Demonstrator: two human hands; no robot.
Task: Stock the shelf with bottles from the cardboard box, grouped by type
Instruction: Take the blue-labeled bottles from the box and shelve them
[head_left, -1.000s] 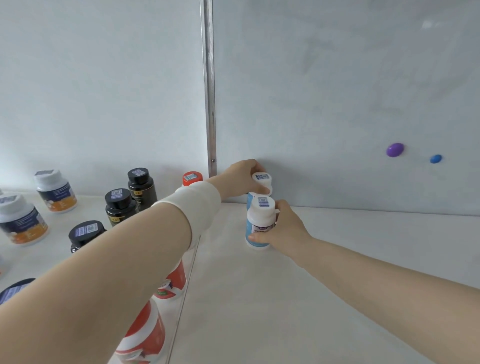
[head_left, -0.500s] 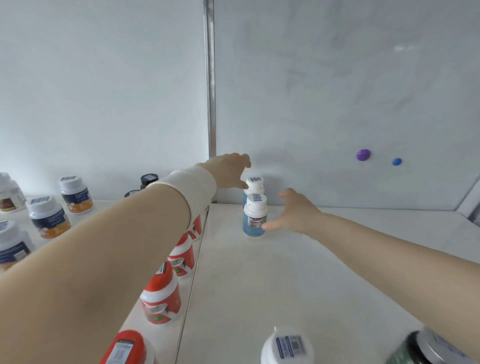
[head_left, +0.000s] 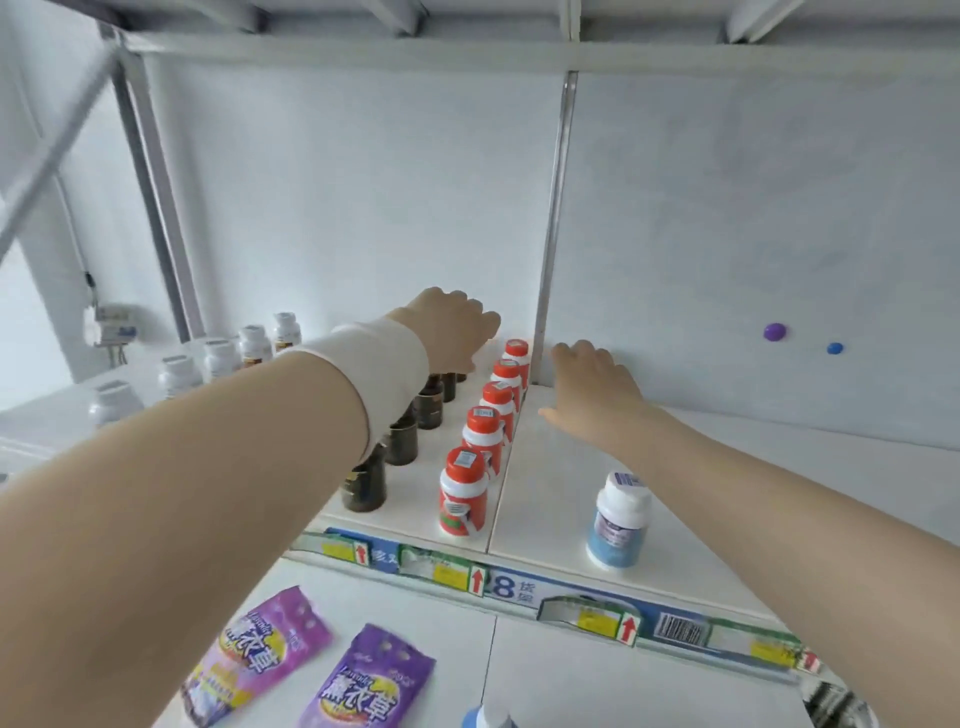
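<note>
My left hand (head_left: 451, 331), with a white wrist wrap, hovers open over the back of the shelf (head_left: 550, 483), above the dark bottles (head_left: 402, 439). Just right of the metal divider, my right hand (head_left: 592, 385) is held open with spread fingers and holds nothing. A blue bottle with a white cap (head_left: 618, 519) stands alone near the shelf's front edge, below my right forearm. A row of red-capped bottles (head_left: 483, 434) runs front to back along the divider. The back corner behind my right hand is hidden.
White-capped bottles (head_left: 218, 358) form a row at the far left. Two purple pouches (head_left: 311, 670) lie on the lower shelf, and a blue bottle top (head_left: 485, 719) shows at the bottom edge. Price tags line the shelf front (head_left: 519, 587). Two magnets (head_left: 774, 331) stick to the back wall.
Both hands let go of the two blue bottles at the back corner and drew away, open. The view pulled back, showing the shelf front and lower shelf.
</note>
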